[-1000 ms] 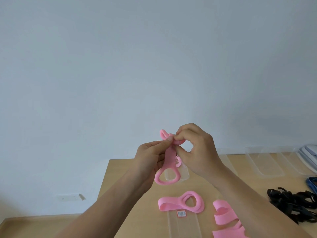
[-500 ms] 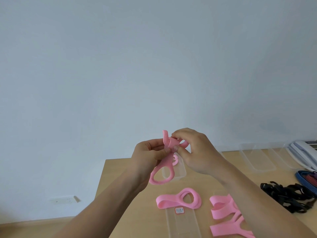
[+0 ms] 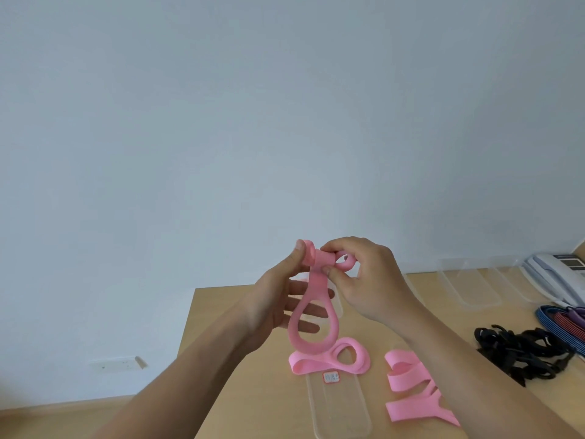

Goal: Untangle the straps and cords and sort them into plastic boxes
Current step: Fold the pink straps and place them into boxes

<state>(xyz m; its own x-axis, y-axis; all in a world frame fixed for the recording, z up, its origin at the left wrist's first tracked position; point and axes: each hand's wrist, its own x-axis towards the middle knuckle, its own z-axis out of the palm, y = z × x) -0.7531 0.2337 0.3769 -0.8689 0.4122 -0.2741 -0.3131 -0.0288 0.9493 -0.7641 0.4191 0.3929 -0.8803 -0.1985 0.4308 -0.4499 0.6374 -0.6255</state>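
Note:
A pink strap (image 3: 311, 315) is held up in the air above the wooden table (image 3: 240, 375), its lower end hanging in a loop. My left hand (image 3: 278, 299) pinches its top with the thumb, the other fingers spread behind the loop. My right hand (image 3: 364, 280) grips the knotted upper part between thumb and fingers. A second pink strap (image 3: 329, 359) lies looped on the table below. A third pink strap (image 3: 411, 388) lies folded to the right. A clear plastic box (image 3: 338, 407) with a small label sits in front.
More clear plastic boxes (image 3: 471, 283) line the table's far right. A tangle of black cords (image 3: 525, 350) lies at the right, with blue, red and purple straps (image 3: 563, 321) beyond. A white telephone (image 3: 560, 274) sits in the far right corner. The wall is close behind.
The hands have stayed together on the pink strap, and more of it now hangs free in a longer loop. My left fingers have opened out behind it. The view has tilted down slightly.

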